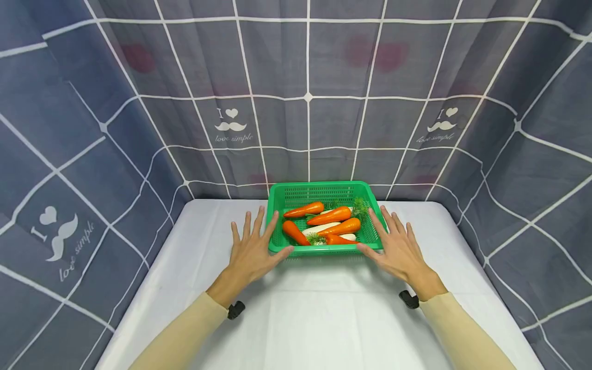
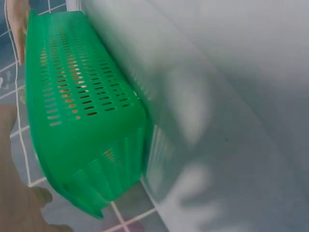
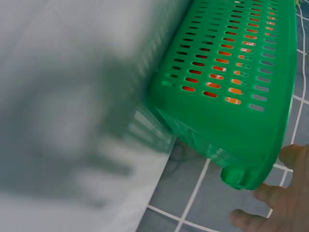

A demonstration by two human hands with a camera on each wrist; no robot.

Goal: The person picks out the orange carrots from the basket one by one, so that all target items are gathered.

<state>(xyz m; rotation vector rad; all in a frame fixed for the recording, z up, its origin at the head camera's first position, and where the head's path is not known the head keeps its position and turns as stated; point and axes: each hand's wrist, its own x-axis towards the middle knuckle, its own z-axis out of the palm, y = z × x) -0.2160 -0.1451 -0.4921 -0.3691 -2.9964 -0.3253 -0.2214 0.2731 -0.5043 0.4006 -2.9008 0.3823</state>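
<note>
A green perforated plastic basket [image 1: 324, 249] sits at the back of the white table. Inside lie several orange carrots [image 1: 303, 209], white radishes [image 1: 320, 229] partly under them, and green leafy tops [image 1: 359, 208]. My left hand [image 1: 252, 253] is at the basket's front left corner, fingers spread and straight. Mirroring it, my right hand [image 1: 399, 252] spreads its fingers at the front right corner. Whether either hand touches the rim I cannot tell. In the wrist views the basket wall [image 2: 82, 145] shows orange through its slots, and the right fingers lie beside its corner [image 3: 241, 176].
A white cloth covers the table [image 1: 314, 318]. Behind and on both sides hangs a grey-blue checked curtain [image 1: 277, 123] with white lines and printed words. Dark straps with small devices [image 1: 236, 310] are on both wrists.
</note>
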